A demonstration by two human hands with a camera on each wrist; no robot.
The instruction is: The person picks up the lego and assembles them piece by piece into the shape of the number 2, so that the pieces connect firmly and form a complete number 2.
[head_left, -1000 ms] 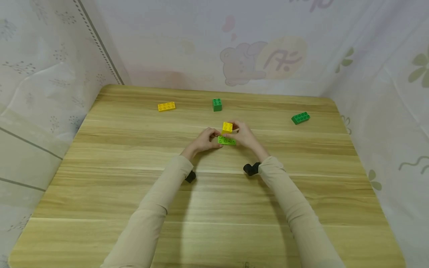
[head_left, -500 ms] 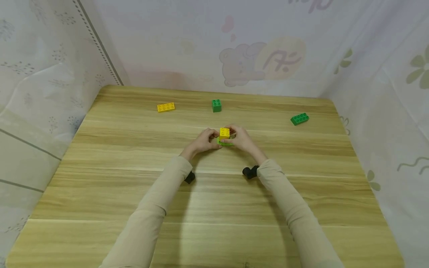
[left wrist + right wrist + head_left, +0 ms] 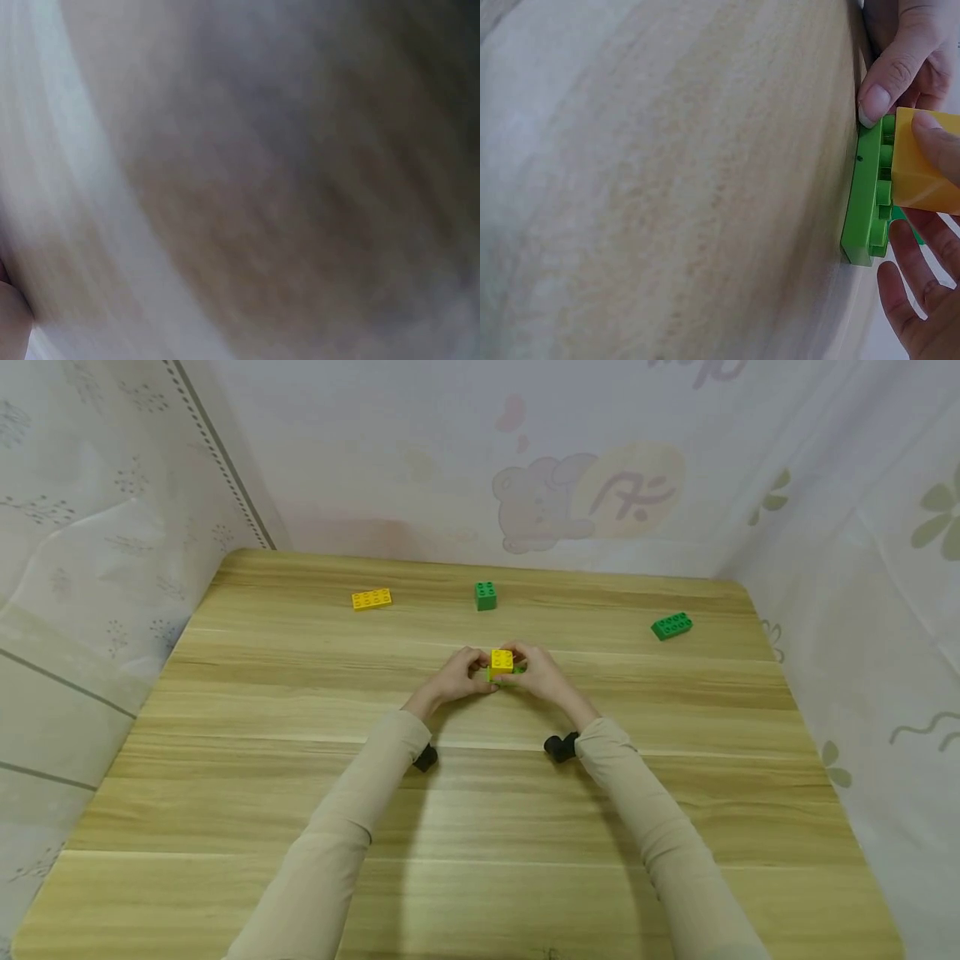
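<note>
At the table's middle, a yellow square brick [image 3: 502, 661] sits on a flat light green brick [image 3: 516, 672]. My right hand [image 3: 519, 667] pinches the yellow brick from the right. My left hand [image 3: 480, 670] grips the green brick's left end. In the right wrist view the yellow brick [image 3: 922, 161] stands on the studs of the green brick [image 3: 866, 202], which lies on the wood. A left thumb [image 3: 889, 75] presses the green brick's end, and right fingers [image 3: 919, 300] curl close beside it. The left wrist view is a blur.
On the wooden table [image 3: 480, 827], a flat yellow brick [image 3: 372, 599] lies at the far left. A dark green square brick [image 3: 485, 596] stands at the far middle, and a dark green long brick [image 3: 672, 626] at the far right. Curtains enclose the table on three sides.
My right hand has brought the yellow brick down and slightly left onto the light green brick. The left hand has stayed at the green brick's end.
</note>
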